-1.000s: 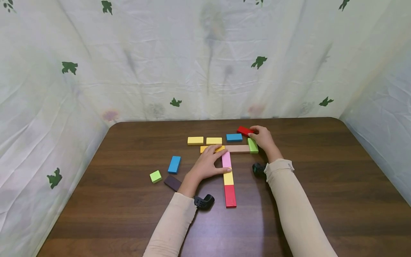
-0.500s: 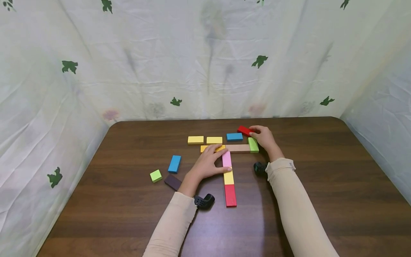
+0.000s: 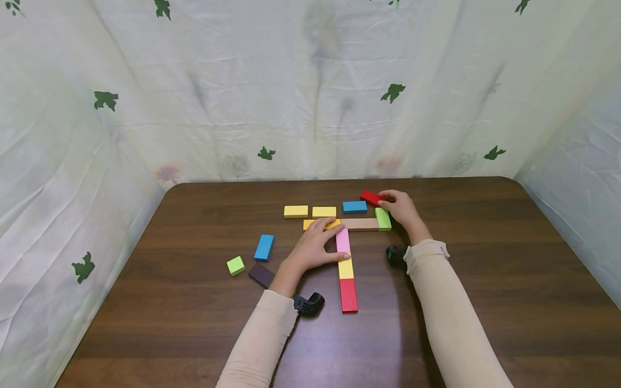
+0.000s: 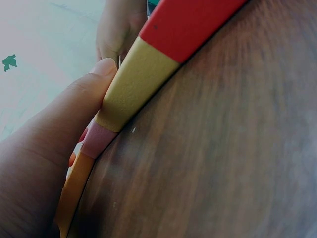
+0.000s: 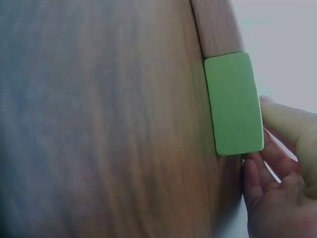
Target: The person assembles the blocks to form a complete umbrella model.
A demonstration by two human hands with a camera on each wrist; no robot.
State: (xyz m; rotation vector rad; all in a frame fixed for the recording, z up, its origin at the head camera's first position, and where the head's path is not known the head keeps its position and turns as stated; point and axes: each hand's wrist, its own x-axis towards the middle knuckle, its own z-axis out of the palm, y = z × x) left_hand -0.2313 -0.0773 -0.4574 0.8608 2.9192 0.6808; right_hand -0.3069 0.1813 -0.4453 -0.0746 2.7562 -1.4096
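Note:
My right hand pinches the right end of a red block between thumb and fingertips at the back of the layout. Just in front stands a green block, against the end of a tan wooden block. My left hand spreads over the join of the layout. Its fingers rest on an orange block, and its thumb lies along the yellow block. A pink block sits between these two, while a red block forms the near end of the column.
Two pale yellow blocks and a blue block lie in a row behind the orange and tan blocks. To the left are another blue block, a small lime block and a dark block. A white curtain hangs behind the table.
My right wrist has shifted slightly to the right, and the red block in its fingers with it. My left hand and the other blocks hold their places.

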